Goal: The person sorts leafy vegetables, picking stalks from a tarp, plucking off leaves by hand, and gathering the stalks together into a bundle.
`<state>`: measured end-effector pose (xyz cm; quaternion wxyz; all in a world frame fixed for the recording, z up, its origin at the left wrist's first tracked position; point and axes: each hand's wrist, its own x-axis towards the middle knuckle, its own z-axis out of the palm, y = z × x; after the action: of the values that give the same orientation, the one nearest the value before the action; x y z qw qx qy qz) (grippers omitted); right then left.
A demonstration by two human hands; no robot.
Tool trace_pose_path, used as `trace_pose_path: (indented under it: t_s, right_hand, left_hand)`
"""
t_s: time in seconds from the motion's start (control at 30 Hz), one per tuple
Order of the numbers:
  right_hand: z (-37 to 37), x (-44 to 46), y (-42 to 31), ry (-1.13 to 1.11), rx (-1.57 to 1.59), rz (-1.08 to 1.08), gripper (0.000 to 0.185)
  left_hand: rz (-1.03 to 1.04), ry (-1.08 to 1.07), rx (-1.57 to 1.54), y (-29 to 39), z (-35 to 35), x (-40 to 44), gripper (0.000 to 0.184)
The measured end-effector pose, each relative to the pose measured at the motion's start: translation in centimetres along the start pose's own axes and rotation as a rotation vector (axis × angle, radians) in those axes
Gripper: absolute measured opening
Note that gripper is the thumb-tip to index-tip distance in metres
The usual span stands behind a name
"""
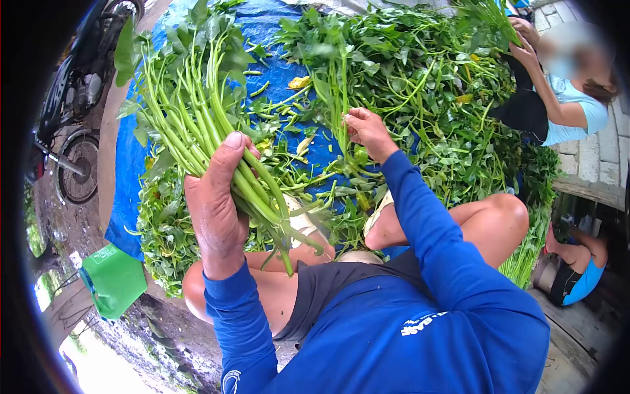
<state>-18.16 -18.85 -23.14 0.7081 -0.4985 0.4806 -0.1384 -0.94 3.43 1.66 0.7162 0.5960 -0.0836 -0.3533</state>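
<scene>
My left hand (pixel 223 190) is wrapped round a thick bunch of long green stems (pixel 203 125), whose leafy tops point up and away from me. The cut lower ends stick out below the fist. Farther right, my right hand (pixel 367 131) pinches a thin green stalk (pixel 344 98) that stands upright with leaves along it. Between the hands lie short stem pieces and a few yellowed leaves on the blue tarp (pixel 259 23). Heaps of leafy greens (pixel 426 98) surround both hands.
A person in a light blue shirt (pixel 564 115) holds greens at the upper right. Another person (pixel 577 266) sits lower right. At the left are a motorcycle (pixel 79 161) and a green container (pixel 115 282). My bent legs lie below the greens.
</scene>
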Motion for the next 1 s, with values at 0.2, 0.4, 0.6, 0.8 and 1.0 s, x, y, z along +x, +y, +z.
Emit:
trace_pose_path:
  t_s: [0.2, 0.4, 0.6, 0.8, 1.0]
  right_hand:
    - [-1.5, -9.1, -6.2, -0.116, 0.344, -0.122, 0.018]
    - [-1.8, -14.7, -9.6, -0.017, 0.246, -0.278, 0.019]
    - [-1.5, -17.9, -11.2, 0.223, -0.062, -0.518, 0.022]
    - [-0.1, -18.1, -10.9, 0.259, -0.161, -0.578, 0.024]
    - [7.3, -22.1, -10.7, -0.111, 0.133, -0.423, 0.036]
  left_hand:
    - [-0.040, -0.049, -0.054, -0.9, 0.3, 0.0, 0.024]
    - [0.019, -0.165, -0.008, -1.0, 1.4, -2.3, 0.023]
    - [0.063, -0.198, -0.006, -0.6, 2.3, -4.5, 0.023]
    - [0.117, -0.228, 0.052, -2.3, 2.8, -5.7, 0.021]
    - [0.113, -0.232, 0.006, -6.9, 2.8, -4.8, 0.018]
